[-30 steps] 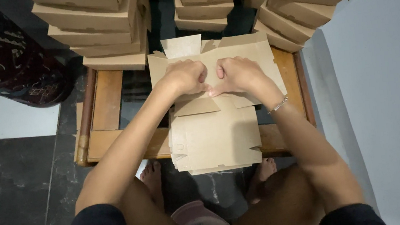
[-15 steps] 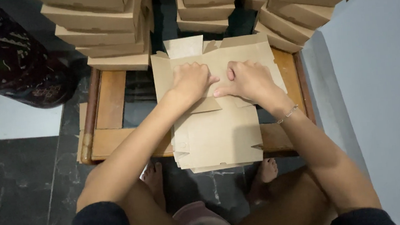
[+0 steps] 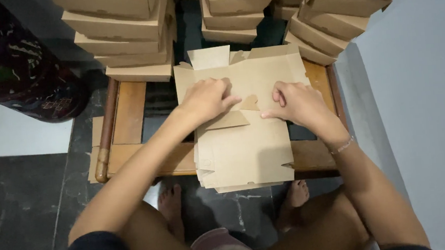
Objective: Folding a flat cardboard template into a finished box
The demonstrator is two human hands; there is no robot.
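A flat brown cardboard box blank [image 3: 245, 80] lies on top of a stack of similar flat blanks [image 3: 244, 155] on a low wooden table [image 3: 130, 114]. My left hand [image 3: 207, 99] presses a folded side flap of the top blank down near its left part. My right hand [image 3: 295, 102] rests on the right part, fingers curled on the cardboard, index finger pointing left along a crease. A thin bracelet sits on my right wrist.
Several stacks of folded brown boxes [image 3: 129, 36] [image 3: 234, 11] [image 3: 341, 7] stand behind the table. A dark patterned cloth bundle [image 3: 13, 68] lies at the upper left. A pale wall [image 3: 426, 123] runs along the right. My bare feet rest on dark floor tiles [image 3: 21, 212].
My two hands have moved apart from the middle of the top blank, left hand leftward, right hand rightward. A small flap between them now lies flat.
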